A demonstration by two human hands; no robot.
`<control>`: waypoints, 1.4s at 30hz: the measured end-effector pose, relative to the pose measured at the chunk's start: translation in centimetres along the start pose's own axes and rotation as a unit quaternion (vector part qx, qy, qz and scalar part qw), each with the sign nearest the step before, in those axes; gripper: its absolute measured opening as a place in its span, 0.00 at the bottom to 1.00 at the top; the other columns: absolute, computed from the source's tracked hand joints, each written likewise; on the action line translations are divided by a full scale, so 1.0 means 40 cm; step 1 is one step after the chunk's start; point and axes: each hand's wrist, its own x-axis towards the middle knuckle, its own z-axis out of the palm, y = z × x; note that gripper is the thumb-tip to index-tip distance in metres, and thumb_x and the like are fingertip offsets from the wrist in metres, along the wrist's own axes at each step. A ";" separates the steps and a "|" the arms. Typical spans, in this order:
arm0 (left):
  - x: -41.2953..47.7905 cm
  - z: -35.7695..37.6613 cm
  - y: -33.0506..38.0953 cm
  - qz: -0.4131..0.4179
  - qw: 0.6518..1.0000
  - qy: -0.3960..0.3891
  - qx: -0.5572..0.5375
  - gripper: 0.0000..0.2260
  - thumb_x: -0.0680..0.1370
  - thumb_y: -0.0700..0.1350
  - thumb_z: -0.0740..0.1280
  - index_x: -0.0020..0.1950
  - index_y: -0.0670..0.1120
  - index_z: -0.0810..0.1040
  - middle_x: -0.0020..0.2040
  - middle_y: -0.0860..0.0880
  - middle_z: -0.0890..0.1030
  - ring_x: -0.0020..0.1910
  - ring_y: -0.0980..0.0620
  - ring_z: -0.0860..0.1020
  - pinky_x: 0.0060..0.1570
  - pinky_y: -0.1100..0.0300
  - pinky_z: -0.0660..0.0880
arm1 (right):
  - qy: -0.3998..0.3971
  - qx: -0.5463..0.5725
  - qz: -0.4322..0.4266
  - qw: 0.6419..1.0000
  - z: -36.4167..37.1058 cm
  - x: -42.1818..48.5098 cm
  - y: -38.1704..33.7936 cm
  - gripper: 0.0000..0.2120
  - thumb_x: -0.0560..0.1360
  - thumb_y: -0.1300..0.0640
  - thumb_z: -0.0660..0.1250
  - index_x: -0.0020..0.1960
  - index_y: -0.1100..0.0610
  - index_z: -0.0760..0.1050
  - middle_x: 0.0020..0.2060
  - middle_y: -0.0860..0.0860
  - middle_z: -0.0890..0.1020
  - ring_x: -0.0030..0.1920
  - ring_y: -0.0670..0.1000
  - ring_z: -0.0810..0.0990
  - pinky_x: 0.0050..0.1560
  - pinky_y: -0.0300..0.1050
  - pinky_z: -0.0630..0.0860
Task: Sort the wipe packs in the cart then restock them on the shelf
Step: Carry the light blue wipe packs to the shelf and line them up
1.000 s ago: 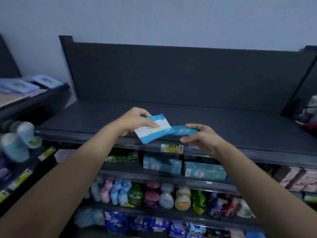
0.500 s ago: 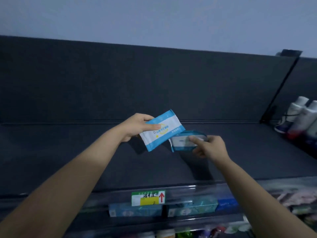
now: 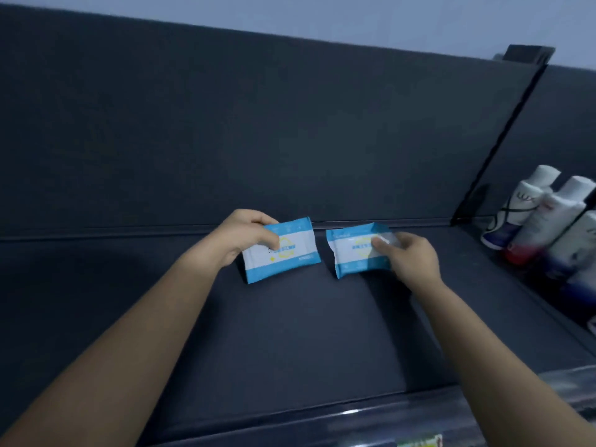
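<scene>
Two wipe packs go onto dark shelf (image 3: 290, 333), landmark for all below. Shelf deck bare across middle, so room for row. Bottles (image 3: 548, 221) stand at shelf's right end, well apart from packs. Left pack (image 3: 283, 253) sits near shelf's back wall, tilted, printed face forward for shoppers; left hand (image 3: 245, 237) pinches its upper left edge, fingers closed on it. Right pack (image 3: 354, 253) just beside it, not touching, same facing; right hand (image 3: 409, 256) grips its right side, fingers (image 3: 377, 241) pressed onto front. Judgement: packs being stood side by side; cart not in view.
</scene>
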 end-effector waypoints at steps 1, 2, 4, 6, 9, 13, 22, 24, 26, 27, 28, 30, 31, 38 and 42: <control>0.015 0.021 -0.005 0.004 1.000 0.019 0.001 0.15 0.64 0.30 0.74 0.46 0.43 0.81 0.44 0.44 0.84 0.43 0.50 0.82 0.44 0.61 0.77 | -0.017 0.001 -0.014 1.000 -0.004 0.027 0.011 0.16 0.72 0.45 0.70 0.39 0.59 0.79 0.26 0.49 0.78 0.27 0.50 0.73 0.33 0.45 0.70; 0.029 0.041 -0.012 0.008 0.999 0.040 -0.007 0.16 0.63 0.30 0.77 0.46 0.43 0.81 0.44 0.44 0.84 0.43 0.50 0.82 0.45 0.61 0.77 | -0.039 0.009 -0.020 0.999 -0.006 0.052 0.020 0.15 0.72 0.46 0.70 0.38 0.58 0.79 0.25 0.50 0.77 0.26 0.49 0.72 0.32 0.44 0.69; 0.052 0.078 -0.029 0.033 0.994 0.104 -0.010 0.18 0.60 0.35 0.80 0.45 0.45 0.79 0.44 0.46 0.83 0.42 0.52 0.81 0.46 0.60 0.77 | -0.079 0.029 -0.023 0.996 -0.002 0.089 0.036 0.13 0.72 0.47 0.70 0.38 0.57 0.80 0.23 0.50 0.77 0.23 0.48 0.71 0.29 0.42 0.69; 0.070 0.105 -0.048 0.081 0.978 0.187 0.042 0.19 0.59 0.41 0.82 0.43 0.48 0.77 0.43 0.50 0.81 0.42 0.54 0.79 0.46 0.60 0.76 | -0.087 0.060 -0.025 0.994 0.008 0.113 0.049 0.12 0.73 0.49 0.70 0.36 0.56 0.79 0.22 0.49 0.76 0.21 0.48 0.70 0.27 0.41 0.68; 0.085 0.126 -0.064 0.124 0.961 0.232 0.089 0.20 0.59 0.46 0.82 0.44 0.51 0.76 0.49 0.50 0.79 0.45 0.52 0.79 0.47 0.58 0.77 | -0.068 0.136 -0.005 0.988 0.021 0.139 0.055 0.14 0.73 0.51 0.70 0.31 0.56 0.75 0.20 0.48 0.75 0.19 0.47 0.68 0.24 0.39 0.66; 0.087 0.118 -0.063 0.060 0.992 0.109 -0.004 0.29 0.53 0.42 0.84 0.50 0.50 0.76 0.54 0.47 0.80 0.49 0.53 0.81 0.50 0.58 0.79 | -0.058 0.120 0.012 0.991 0.044 0.144 0.050 0.15 0.72 0.49 0.69 0.35 0.60 0.74 0.20 0.48 0.77 0.19 0.46 0.70 0.30 0.43 0.68; 0.096 0.150 -0.064 0.162 0.969 0.183 0.024 0.28 0.65 0.35 0.78 0.58 0.51 0.69 0.48 0.53 0.78 0.42 0.54 0.80 0.43 0.62 0.78 | -0.112 0.138 -0.007 0.984 0.057 0.118 0.014 0.16 0.66 0.56 0.77 0.46 0.51 0.71 0.30 0.48 0.75 0.27 0.47 0.73 0.27 0.42 0.71; 0.097 0.146 -0.060 0.159 0.972 0.171 0.001 0.24 0.67 0.34 0.76 0.56 0.50 0.70 0.48 0.50 0.79 0.37 0.55 0.80 0.39 0.62 0.78 | -0.081 0.077 -0.025 0.993 0.045 0.119 0.013 0.16 0.65 0.50 0.77 0.46 0.50 0.73 0.29 0.46 0.75 0.30 0.47 0.73 0.31 0.43 0.69; 0.095 0.140 -0.056 0.161 0.973 0.165 -0.012 0.18 0.70 0.33 0.74 0.53 0.49 0.74 0.47 0.50 0.81 0.36 0.58 0.80 0.39 0.61 0.78 | -0.049 0.010 -0.012 0.999 0.029 0.120 0.009 0.16 0.66 0.45 0.76 0.47 0.50 0.74 0.35 0.44 0.78 0.36 0.47 0.76 0.32 0.43 0.67; 0.094 0.137 -0.056 0.166 0.972 0.166 -0.014 0.15 0.71 0.32 0.72 0.52 0.48 0.76 0.47 0.51 0.82 0.38 0.59 0.80 0.40 0.61 0.77 | -0.038 -0.022 0.002 0.999 0.021 0.121 0.008 0.17 0.66 0.43 0.74 0.49 0.50 0.74 0.39 0.44 0.79 0.40 0.49 0.77 0.33 0.43 0.67; 0.092 0.135 -0.054 0.174 0.970 0.168 -0.021 0.13 0.73 0.33 0.71 0.51 0.48 0.78 0.46 0.52 0.83 0.40 0.59 0.81 0.42 0.61 0.77 | -0.030 -0.049 0.016 0.998 0.013 0.121 0.007 0.18 0.66 0.42 0.73 0.50 0.50 0.74 0.42 0.45 0.80 0.43 0.51 0.77 0.35 0.44 0.68; 0.085 0.128 -0.043 0.196 0.963 0.177 -0.053 0.11 0.75 0.33 0.67 0.49 0.49 0.79 0.43 0.55 0.84 0.42 0.59 0.81 0.44 0.63 0.77 | -0.016 -0.088 0.043 0.995 0.001 0.123 0.011 0.21 0.67 0.41 0.73 0.54 0.51 0.73 0.46 0.49 0.79 0.47 0.55 0.76 0.40 0.46 0.70; 0.079 0.121 -0.034 0.210 0.959 0.180 -0.068 0.11 0.76 0.33 0.66 0.48 0.50 0.79 0.41 0.56 0.84 0.41 0.59 0.80 0.43 0.64 0.77 | -0.009 -0.110 0.052 0.993 -0.005 0.124 0.015 0.24 0.67 0.43 0.73 0.58 0.51 0.71 0.48 0.51 0.79 0.49 0.57 0.76 0.42 0.47 0.70; 0.022 0.086 0.049 0.265 0.946 0.149 -0.109 0.09 0.72 0.34 0.71 0.48 0.46 0.78 0.39 0.52 0.83 0.37 0.56 0.80 0.38 0.63 0.78 | -0.141 0.192 -0.198 0.951 0.037 0.043 -0.089 0.33 0.66 0.50 0.76 0.67 0.45 0.67 0.57 0.40 0.75 0.56 0.39 0.76 0.52 0.33 0.72; 0.019 0.131 0.052 0.221 0.950 0.180 -0.128 0.14 0.67 0.37 0.76 0.49 0.44 0.78 0.39 0.48 0.83 0.34 0.55 0.80 0.36 0.64 0.78 | -0.384 0.288 -0.129 0.868 0.087 0.039 -0.151 0.26 0.70 0.64 0.73 0.66 0.54 0.70 0.48 0.52 0.83 0.44 0.46 0.83 0.41 0.41 0.80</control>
